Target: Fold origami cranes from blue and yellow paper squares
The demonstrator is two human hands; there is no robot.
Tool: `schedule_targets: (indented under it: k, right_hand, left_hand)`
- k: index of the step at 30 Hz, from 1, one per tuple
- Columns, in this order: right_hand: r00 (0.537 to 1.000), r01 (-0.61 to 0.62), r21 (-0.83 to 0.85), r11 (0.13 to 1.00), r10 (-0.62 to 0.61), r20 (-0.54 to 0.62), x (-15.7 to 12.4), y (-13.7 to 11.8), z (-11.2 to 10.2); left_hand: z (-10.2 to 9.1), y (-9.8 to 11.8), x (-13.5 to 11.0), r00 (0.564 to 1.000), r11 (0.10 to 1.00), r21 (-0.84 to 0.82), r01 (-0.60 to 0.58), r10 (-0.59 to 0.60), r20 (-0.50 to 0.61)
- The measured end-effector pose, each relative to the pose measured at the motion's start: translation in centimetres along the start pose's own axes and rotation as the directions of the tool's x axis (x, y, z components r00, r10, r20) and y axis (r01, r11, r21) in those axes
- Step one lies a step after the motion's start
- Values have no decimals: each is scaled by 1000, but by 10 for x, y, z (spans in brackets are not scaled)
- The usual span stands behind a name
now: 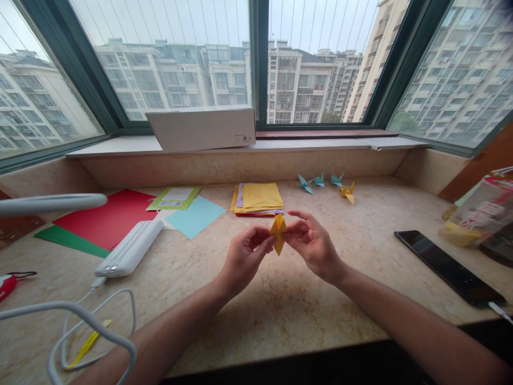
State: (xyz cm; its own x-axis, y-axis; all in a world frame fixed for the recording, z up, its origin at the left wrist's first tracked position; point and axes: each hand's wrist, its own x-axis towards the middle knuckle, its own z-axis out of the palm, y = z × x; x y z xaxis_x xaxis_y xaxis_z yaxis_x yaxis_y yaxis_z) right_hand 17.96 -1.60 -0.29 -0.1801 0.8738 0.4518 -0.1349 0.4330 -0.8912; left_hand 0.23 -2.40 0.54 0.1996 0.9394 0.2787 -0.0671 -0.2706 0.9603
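Observation:
A small piece of folded yellow origami paper [279, 233] is held upright above the counter, pointed at top and bottom. My left hand [249, 251] pinches its left side between thumb and fingers. On the opposite side, my right hand [315, 243] grips it the same way, with one finger raised. Just behind the hands lies a stack of folded paper pieces [262, 197], mostly yellow with purple and red ones. Farther back on the right stand blue paper cranes [319, 179] and a yellow paper crane [348, 192].
Red sheets [108, 214], green paper [70, 240], a light blue sheet [196, 216] and a white power bank [130, 248] with cables lie left. A black phone [447, 264] and a plastic container [476, 214] are right. A white box [202, 130] sits on the windowsill.

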Motion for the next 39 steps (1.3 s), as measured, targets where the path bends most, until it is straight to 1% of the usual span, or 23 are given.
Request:
schedule_targets:
  k: [2, 4, 6, 7, 9, 11, 13, 14, 16, 20, 23, 26, 28, 30, 32, 35, 37, 39]
  right_hand:
    - [1000, -20, 3, 1000, 20, 20, 1, 2, -2]
    - [1000, -19, -38, 999, 20, 16, 1, 3, -5]
    - [999, 30, -92, 995, -28, 24, 1, 1, -7]
    - [997, 69, -116, 991, -65, 40, 1, 0, -7]
    - [987, 150, -156, 976, -140, 76, 1, -4, -8]
    - [977, 206, -205, 957, -190, 94, 0, -7, -9]
    - [971, 235, -243, 941, -213, 112, 0, -9, -10]
    - [968, 243, -255, 936, -218, 123, 0, -10, -11]
    - [961, 264, -269, 926, -228, 158, 0, -10, -13]
    - [943, 311, -262, 914, -261, 209, 2, -11, -15]
    - [937, 325, -263, 908, -272, 219, 2, -14, -15]
    - [933, 331, -311, 891, -259, 250, 2, -18, -16]
    - [929, 345, -357, 868, -261, 264, 2, -19, -17]
    - [914, 386, -403, 830, -285, 288, 2, -20, -19]
    - [891, 440, -445, 780, -321, 320, 2, -19, -21]
    - [871, 487, -499, 717, -354, 341, 3, -17, -23]
    - [873, 485, -520, 703, -356, 333, 4, -16, -23]
    - [882, 470, -529, 707, -349, 318, 4, -16, -22]
  left_hand:
    - [0, -1, 0, 999, 999, 37, -33, 33, 1]
    - [-1, -1, 0, 995, 992, 83, -100, 100, 4]
    - [-3, -1, -1, 986, 972, 165, -166, 168, 4]
    - [-3, -1, -2, 984, 962, 209, -175, 177, 9]
    - [-5, -1, -4, 991, 957, 256, -134, 128, 39]
    - [-5, -1, -6, 995, 975, 213, -58, 41, 86]
    - [-4, 1, -7, 992, 993, 119, -7, -8, 126]
    - [-4, 1, -8, 990, 997, 78, -3, -8, 139]
    - [-4, 3, -8, 988, 999, 26, -31, 27, 154]
    - [-6, 6, -8, 979, 993, -7, -117, 117, 168]
    - [-8, 8, -9, 972, 988, -7, -156, 155, 179]
    - [-7, 10, -9, 972, 983, 33, -178, 171, 164]
    - [-6, 9, -9, 977, 982, 66, -179, 169, 132]
    - [-5, 8, -8, 984, 983, 81, -163, 156, 87]
    - [-4, 5, -6, 990, 991, 40, -130, 127, 60]
    - [-4, 1, -5, 993, 995, -54, -79, 84, 78]
    - [-4, 0, -4, 992, 994, -84, -63, 71, 100]
    - [-4, -1, -4, 990, 993, -100, -60, 72, 123]
